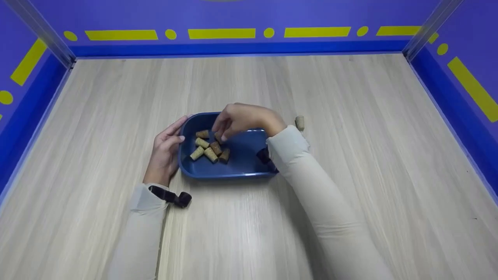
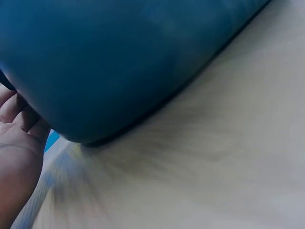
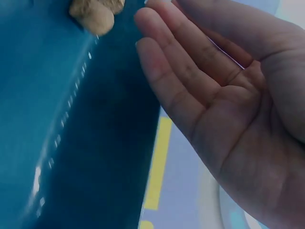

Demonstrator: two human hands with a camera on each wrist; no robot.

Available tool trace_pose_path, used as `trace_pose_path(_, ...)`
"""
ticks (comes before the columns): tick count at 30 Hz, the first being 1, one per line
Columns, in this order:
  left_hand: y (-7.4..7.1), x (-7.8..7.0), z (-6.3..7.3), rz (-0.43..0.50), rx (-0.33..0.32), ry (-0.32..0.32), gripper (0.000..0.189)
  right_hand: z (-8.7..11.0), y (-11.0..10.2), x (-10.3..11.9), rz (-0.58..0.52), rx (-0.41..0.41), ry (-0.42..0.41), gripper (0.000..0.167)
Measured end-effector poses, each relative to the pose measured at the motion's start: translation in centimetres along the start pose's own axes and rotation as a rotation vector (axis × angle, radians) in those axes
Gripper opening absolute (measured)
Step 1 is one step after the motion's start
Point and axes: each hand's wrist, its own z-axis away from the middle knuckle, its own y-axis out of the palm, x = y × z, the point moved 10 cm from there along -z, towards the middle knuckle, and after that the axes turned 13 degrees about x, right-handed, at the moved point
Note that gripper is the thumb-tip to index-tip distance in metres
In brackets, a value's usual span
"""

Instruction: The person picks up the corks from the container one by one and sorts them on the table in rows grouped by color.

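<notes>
On that table (image 1: 233, 225) a blue tray (image 1: 249, 155) is sitting, probably light and stiff, grab the rim; smooth plastic, rounded corners. Its left end is getting a relaxed left hand (image 1: 165, 149); the right hand (image 1: 243, 118) is hovering inside, can't tell if pinching. Grainy, stubby corks (image 1: 211, 154) are lying inside, left; one stray cork (image 1: 299, 123) outside, right: featherlight probably, pinch the sides.

Glossy plastic tray (image 1: 249, 155), corks (image 1: 210, 154) — rough, wood-grain table (image 1: 97, 116)
</notes>
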Motion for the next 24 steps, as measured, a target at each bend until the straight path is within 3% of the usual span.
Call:
trace_pose_path(8, 0.0, 0.0, -0.1, 0.015, 0.008, 0.005, 0.053, -2.3, 1.9, 1.1, 0.050, 0.046, 0.011, 0.030)
trace_pose_path(16, 0.0, 0.0, 0.0, 0.010, 0.010, 0.005, 0.054, -3.1, 3.0, 1.1, 0.162, 0.039, 0.140, 0.030)
trace_pose_path(24, 0.1, 0.0, -0.1, 0.011, 0.008, -0.004, 0.054, -3.8, 3.3, 1.5, 0.218, 0.021, 0.132, 0.014)
